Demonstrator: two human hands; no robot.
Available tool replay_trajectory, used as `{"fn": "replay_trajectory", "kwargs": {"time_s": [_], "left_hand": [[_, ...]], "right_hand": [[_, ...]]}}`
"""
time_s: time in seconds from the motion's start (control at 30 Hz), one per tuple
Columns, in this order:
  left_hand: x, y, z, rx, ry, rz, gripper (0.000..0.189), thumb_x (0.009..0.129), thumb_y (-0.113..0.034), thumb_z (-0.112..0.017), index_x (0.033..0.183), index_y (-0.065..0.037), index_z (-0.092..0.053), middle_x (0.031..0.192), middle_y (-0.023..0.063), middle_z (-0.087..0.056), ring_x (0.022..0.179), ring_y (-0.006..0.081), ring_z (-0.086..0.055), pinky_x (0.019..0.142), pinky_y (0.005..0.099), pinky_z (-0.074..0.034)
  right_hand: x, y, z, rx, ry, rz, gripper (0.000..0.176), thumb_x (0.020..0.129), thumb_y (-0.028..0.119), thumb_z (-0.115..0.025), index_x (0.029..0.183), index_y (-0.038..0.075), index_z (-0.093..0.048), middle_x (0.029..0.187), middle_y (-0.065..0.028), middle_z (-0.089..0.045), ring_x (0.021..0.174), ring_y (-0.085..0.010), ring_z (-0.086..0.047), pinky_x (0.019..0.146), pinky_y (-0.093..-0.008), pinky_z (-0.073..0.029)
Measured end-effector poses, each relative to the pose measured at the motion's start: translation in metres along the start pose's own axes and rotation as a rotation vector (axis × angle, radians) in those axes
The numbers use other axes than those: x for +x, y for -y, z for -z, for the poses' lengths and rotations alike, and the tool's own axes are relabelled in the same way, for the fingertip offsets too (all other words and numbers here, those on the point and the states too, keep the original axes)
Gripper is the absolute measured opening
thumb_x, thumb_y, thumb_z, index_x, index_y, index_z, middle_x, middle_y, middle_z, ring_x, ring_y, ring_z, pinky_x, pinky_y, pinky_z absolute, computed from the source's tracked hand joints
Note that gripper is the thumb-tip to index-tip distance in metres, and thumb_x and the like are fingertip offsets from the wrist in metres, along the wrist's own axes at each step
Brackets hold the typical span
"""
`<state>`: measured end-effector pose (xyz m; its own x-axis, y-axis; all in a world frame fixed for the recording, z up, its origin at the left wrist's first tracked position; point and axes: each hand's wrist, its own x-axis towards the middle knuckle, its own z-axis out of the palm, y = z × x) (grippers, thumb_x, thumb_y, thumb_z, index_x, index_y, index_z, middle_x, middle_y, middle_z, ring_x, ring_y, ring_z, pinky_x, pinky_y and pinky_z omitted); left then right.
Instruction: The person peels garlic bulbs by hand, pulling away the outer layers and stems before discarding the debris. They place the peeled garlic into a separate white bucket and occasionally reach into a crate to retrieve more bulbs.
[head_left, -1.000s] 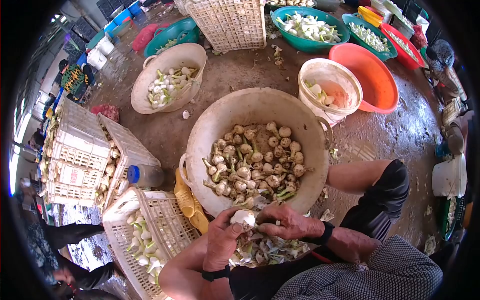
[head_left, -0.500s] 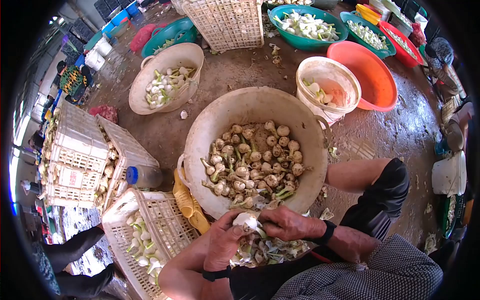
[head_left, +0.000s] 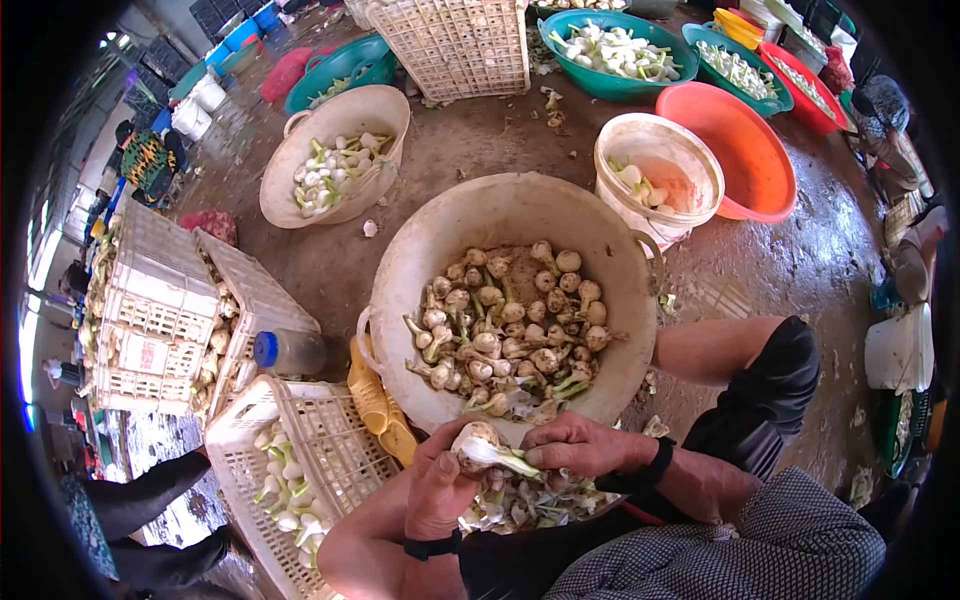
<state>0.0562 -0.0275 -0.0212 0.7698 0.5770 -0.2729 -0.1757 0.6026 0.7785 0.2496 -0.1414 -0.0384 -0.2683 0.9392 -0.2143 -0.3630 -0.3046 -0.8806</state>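
My left hand [head_left: 437, 489] grips a garlic bulb [head_left: 474, 441] at the near rim of a big cream tub [head_left: 400, 260]. My right hand [head_left: 580, 446] pinches a strip of skin and green stalk hanging off that bulb. The tub holds several unpeeled garlic bulbs with green stalks [head_left: 505, 325]. Under my hands lies a heap of peeled skins [head_left: 535, 500]. A white crate [head_left: 330, 450] with peeled white bulbs stands to my left.
A cream tub [head_left: 385, 105] of peeled bulbs, a white bucket [head_left: 690, 215], an orange basin [head_left: 750, 150] and teal basins [head_left: 600, 85] stand on the wet floor beyond. White crates [head_left: 160, 290], a plastic bottle [head_left: 290, 352] and yellow slippers [head_left: 378, 400] lie left. Another person's legs [head_left: 150, 500] are at bottom left.
The bulb has turned in my left hand, and my right hand has pulled a strip of skin and stalk away from it to the right.
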Motion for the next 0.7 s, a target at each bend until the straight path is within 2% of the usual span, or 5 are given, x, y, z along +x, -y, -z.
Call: {"fn": "replay_trajectory", "kwargs": {"time_s": [0.33,0.43,0.5,0.57,0.7], "left_hand": [[0.001,0.007,-0.014,-0.140,-0.101,0.049,0.086,0.079,-0.057,-0.069,0.130,0.007,-0.043,0.109,0.0183,-0.062,0.098,0.0277,-0.063,0.087,0.0397,-0.053],[0.004,0.013,-0.006,-0.077,-0.019,0.009,0.078,0.080,-0.050,-0.072,0.127,0.007,-0.047,0.111,0.0148,-0.063,0.098,0.0243,-0.063,0.089,0.0363,-0.051],[0.004,0.008,-0.010,0.212,-0.082,0.144,0.066,0.081,-0.039,-0.075,0.123,0.007,-0.052,0.110,0.0120,-0.064,0.099,0.0211,-0.063,0.090,0.0328,-0.050],[0.005,0.009,-0.010,0.170,-0.102,0.150,0.063,0.079,-0.033,-0.076,0.122,0.007,-0.054,0.109,0.0117,-0.065,0.100,0.0199,-0.062,0.090,0.0318,-0.049],[0.008,0.010,-0.012,0.129,-0.122,0.144,0.059,0.077,-0.020,-0.078,0.123,0.008,-0.053,0.109,0.0114,-0.064,0.100,0.0193,-0.062,0.091,0.0307,-0.049]], "right_hand": [[-0.006,0.013,-0.005,0.237,0.029,0.021,0.032,0.101,0.031,-0.049,0.088,0.003,-0.058,0.066,0.0034,-0.049,0.054,-0.0051,-0.049,0.049,-0.0219,-0.040],[-0.002,0.016,0.004,-0.306,-0.017,0.227,0.029,0.100,0.028,-0.050,0.091,0.001,-0.056,0.067,-0.0031,-0.050,0.057,-0.0131,-0.048,0.053,-0.0295,-0.040],[-0.001,0.013,0.003,-0.410,-0.081,0.284,0.029,0.100,0.027,-0.050,0.091,0.001,-0.056,0.067,-0.0067,-0.051,0.057,-0.0168,-0.049,0.054,-0.0320,-0.041],[0.003,0.006,0.003,-0.569,-0.215,0.381,0.024,0.098,0.023,-0.052,0.093,0.000,-0.055,0.071,-0.0157,-0.053,0.061,-0.0295,-0.054,0.057,-0.0391,-0.044],[0.008,-0.007,0.009,-0.741,-0.292,0.381,0.020,0.095,0.019,-0.055,0.094,0.000,-0.057,0.074,-0.0175,-0.056,0.067,-0.0336,-0.058,0.059,-0.0409,-0.045]]}}
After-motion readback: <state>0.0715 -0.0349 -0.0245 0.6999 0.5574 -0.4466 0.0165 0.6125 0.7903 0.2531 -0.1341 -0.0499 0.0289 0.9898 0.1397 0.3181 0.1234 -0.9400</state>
